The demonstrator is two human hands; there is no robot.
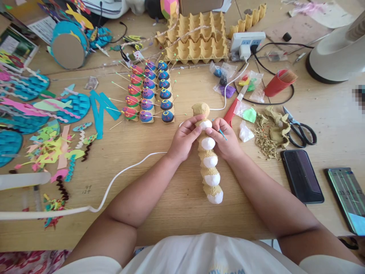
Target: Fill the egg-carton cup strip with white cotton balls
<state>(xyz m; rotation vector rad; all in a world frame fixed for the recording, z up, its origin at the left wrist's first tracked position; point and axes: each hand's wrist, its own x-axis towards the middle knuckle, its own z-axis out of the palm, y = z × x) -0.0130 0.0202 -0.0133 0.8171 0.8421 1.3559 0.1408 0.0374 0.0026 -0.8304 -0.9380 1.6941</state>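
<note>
A strip of egg carton cups (207,153) stretches toward me over the table, with smooth white clay patches (210,161) on most of its bumps. The farthest cup is bare tan pulp. My left hand (184,139) is closed on the strip from the left, thumb against the white patch near the far end. From the other side, my right hand (228,142) presses its thumb to that same patch. A thin blue tool (222,134) sticks out from the right hand's curled fingers; part of it is hidden.
Painted egg-carton rows with pins (147,93) stand beyond my left hand. Egg trays (196,49) lie at the back. To the right are a red-handled knife (234,108), clay bags (246,112), carton scraps (268,133), black scissors (302,133) and a phone (302,176). A white cable (114,179) crosses the left side.
</note>
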